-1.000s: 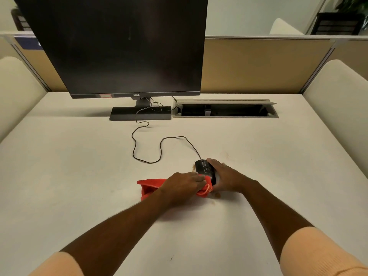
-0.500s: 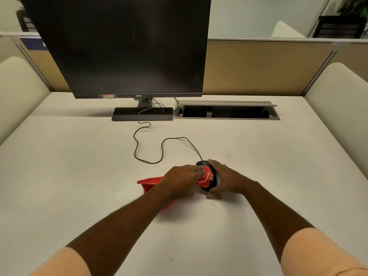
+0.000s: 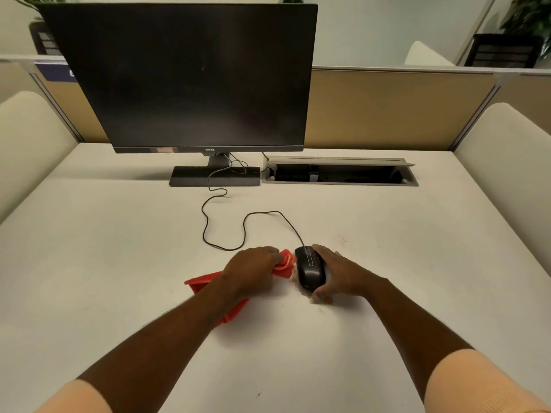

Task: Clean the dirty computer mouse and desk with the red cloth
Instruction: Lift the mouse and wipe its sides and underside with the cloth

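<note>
Just below the middle of the frame, the left hand [image 3: 253, 271] is closed around a bunched part of the red cloth [image 3: 208, 283], whose loose end trails toward the lower left under the forearm. The bunched end touches the left side of the black mouse [image 3: 310, 268], which sits on the white desk [image 3: 119, 263]. The right hand [image 3: 340, 274] cups the mouse from its right side, fingers along the far end and thumb at the near end, holding it in place. Small brownish crumbs [image 3: 301, 290] lie on the desk at the near edge of the mouse. The mouse cable [image 3: 226, 248] loops up the frame toward the base of a dark monitor [image 3: 185, 76] filling the upper left. To the monitor's right, an open cable tray [image 3: 340, 174] is set into the desk, well apart from the hands.
</note>
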{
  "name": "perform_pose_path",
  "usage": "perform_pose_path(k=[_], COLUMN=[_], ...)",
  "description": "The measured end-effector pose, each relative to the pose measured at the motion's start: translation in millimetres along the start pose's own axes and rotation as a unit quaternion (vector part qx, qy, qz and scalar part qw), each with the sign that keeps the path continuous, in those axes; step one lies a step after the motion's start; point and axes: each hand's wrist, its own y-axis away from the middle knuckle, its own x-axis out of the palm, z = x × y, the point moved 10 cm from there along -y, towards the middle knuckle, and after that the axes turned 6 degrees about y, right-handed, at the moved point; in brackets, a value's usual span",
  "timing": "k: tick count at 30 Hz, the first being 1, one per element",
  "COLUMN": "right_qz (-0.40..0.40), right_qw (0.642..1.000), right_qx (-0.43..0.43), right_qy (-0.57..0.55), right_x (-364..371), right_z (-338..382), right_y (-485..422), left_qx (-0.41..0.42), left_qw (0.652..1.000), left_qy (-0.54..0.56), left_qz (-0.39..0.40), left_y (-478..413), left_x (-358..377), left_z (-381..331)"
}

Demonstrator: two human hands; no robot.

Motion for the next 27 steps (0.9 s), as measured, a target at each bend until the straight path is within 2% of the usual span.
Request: perform_pose_path(k=[3,6,8,11,12,14,15,17,21,22,23,25,27], right_qz=[0.004,0.022,-0.02,-0.142,-0.156,-0.113,-0.09,-0.08,-0.117,-0.14,-0.163,-0.198,-0.209], right_qw=[1.0,0.991,0.988,0.99,0.985,0.964,0.953,0.945,0.936,0.941,0.951,0.968,0.972], right_qx=[0.011,0.026,0.034,0.007,0.0,-0.009,-0.001,0.023,0.043,0.065,0.084,0.101,0.103], right_qy=[0.016,0.126,0.146,0.004,-0.079,-0.242,-0.289,-0.315,-0.329,-0.3,-0.25,-0.116,-0.001], right_x=[-2,-4,-20,-58,-64,-62,-58,-58,-70,-74,-80,-89,-92], right_z=[4,8,19,56,66,86,91,89,58,45,32,16,8], right_y=[1,1,4,21,26,31,32,33,34,35,35,36,35], left_qx=[-0.054,-0.09,-0.107,-0.126,-0.132,-0.151,-0.164,-0.188,-0.223,-0.215,-0.201,-0.17,-0.134], left_qw=[0.993,0.977,0.964,0.942,0.934,0.911,0.893,0.839,0.699,0.688,0.714,0.829,0.902], left_qy=[0.083,0.152,0.189,0.249,0.27,0.325,0.368,0.474,0.668,0.684,0.662,0.522,0.404], left_qz=[-0.064,-0.12,-0.15,-0.185,-0.192,-0.201,-0.203,-0.192,-0.125,-0.114,-0.111,-0.11,-0.07], left_y=[-2,-3,-5,-9,-11,-17,-19,-24,-37,-39,-40,-39,-36], left_x=[-25,-50,-64,-78,-80,-78,-77,-68,-35,-29,-25,-16,6], left_z=[8,11,11,5,1,-6,-9,-16,-20,-18,-12,4,9])
